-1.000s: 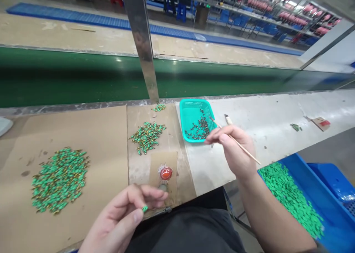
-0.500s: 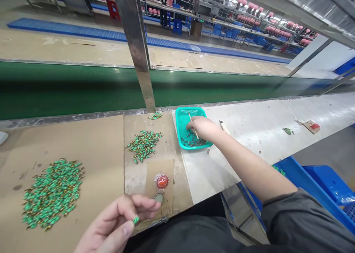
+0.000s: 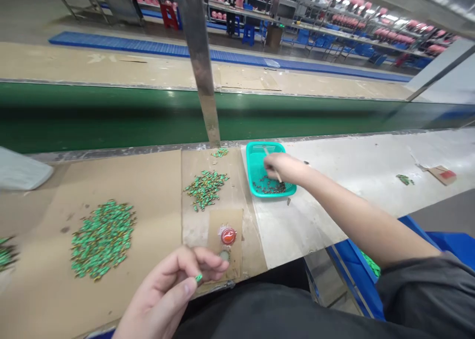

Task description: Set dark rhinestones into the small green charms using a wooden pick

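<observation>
My left hand point(image 3: 166, 284) is at the bottom of the view, pinching a tiny green part point(image 3: 199, 278) between thumb and finger. It is closest to a round red dab point(image 3: 228, 236) on a small cardboard square point(image 3: 224, 222). My right hand point(image 3: 284, 168) hangs over a teal plastic basket point(image 3: 256, 166), gripping a thin wooden stick point(image 3: 267, 153). The stick's tip is hidden behind the hand, among small dark parts point(image 3: 270, 185) in the basket. Green-and-gold parts lie in a large pile point(image 3: 102, 240) and a smaller pile point(image 3: 205, 189) on cardboard.
A small green heap point(image 3: 220, 152) lies by a metal post point(image 3: 202, 67) at the bench's back edge. Behind runs a green conveyor belt point(image 3: 111, 116). A blue crate point(image 3: 352, 265) sits below the bench at right. Distant shelves hold pink items.
My right hand has moved from beside the basket to over it, dipping the stick among the dark parts. My left hand still pinches the green part. The view has shifted slightly.
</observation>
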